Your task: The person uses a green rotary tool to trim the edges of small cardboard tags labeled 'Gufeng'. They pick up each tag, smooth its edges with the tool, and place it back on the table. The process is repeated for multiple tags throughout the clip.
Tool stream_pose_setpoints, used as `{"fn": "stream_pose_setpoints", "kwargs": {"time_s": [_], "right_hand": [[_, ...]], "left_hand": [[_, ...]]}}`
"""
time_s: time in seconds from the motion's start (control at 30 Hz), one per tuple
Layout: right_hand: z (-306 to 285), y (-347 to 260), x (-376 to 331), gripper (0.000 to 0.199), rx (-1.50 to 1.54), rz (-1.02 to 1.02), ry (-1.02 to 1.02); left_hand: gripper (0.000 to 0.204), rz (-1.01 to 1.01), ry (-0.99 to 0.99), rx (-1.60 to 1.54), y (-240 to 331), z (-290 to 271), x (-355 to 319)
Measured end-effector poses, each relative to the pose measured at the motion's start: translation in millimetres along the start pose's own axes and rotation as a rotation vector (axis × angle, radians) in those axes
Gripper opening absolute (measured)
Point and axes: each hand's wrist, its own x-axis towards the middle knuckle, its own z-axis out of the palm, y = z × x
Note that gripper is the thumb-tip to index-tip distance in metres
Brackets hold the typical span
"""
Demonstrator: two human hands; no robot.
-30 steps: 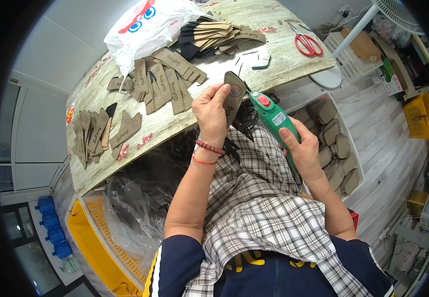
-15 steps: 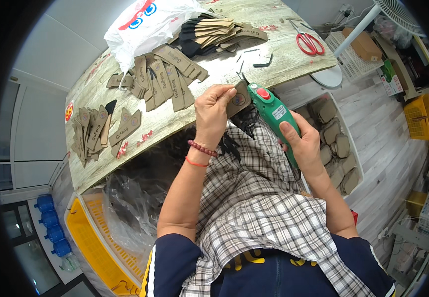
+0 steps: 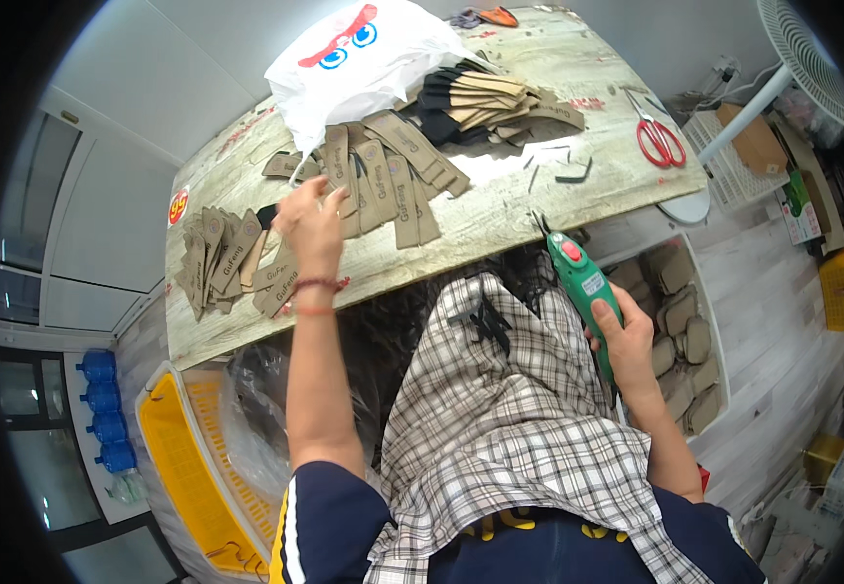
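Observation:
In my right hand (image 3: 624,336) is a green handheld electric cutter (image 3: 582,282) with a red button, its dark, narrow blades pointing up beside the table's near edge. My left hand (image 3: 310,226) hovers over the left part of the table, fingers apart and nothing visible in them. Just below it lie a few tan fabric tabs (image 3: 276,282) with dark lettering, partly covered by the hand. A fanned pile of tabs (image 3: 215,258) sits to its left, and a larger spread of tabs (image 3: 383,185) to its right.
A white plastic bag (image 3: 363,63) and a stack of black-and-tan pieces (image 3: 480,102) occupy the far side. Red-handled scissors (image 3: 660,143) lie at the right; dark trimmings (image 3: 574,175) are scattered nearby. Below stand a crate of tan pieces (image 3: 723,375) and a yellow basket (image 3: 174,457).
My left hand has moved left, away from the cutter, and no longer holds the tan tab. The cutter stays in my right hand, blades up. The view has shifted slightly.

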Motion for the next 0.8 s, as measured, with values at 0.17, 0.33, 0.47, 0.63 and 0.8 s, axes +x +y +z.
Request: {"fn": "stream_pose_setpoints", "kwargs": {"time_s": [0.17, 0.33, 0.47, 0.63, 0.8], "right_hand": [[8, -7, 2, 0.043, -0.012, 0.004, -0.037], [5, 0, 2, 0.043, 0.006, 0.022, -0.005], [7, -4, 5, 0.044, -0.006, 0.002, -0.042], [17, -30, 15, 0.043, -0.015, -0.097, -0.012], [26, -45, 18, 0.043, -0.012, -0.222, -0.002]], "left_hand": [[0.058, -0.288, -0.217, 0.509, 36, 80, 73], [0.046, -0.447, -0.2, 0.409, 50, 124, 93], [0.022, -0.439, 0.217, -0.145, 39, 137, 84], [0.002, -0.552, 0.25, -1.385, 98, 76, 59], [0.008, -0.597, 0.021, -1.684, 149, 37, -13]]}}
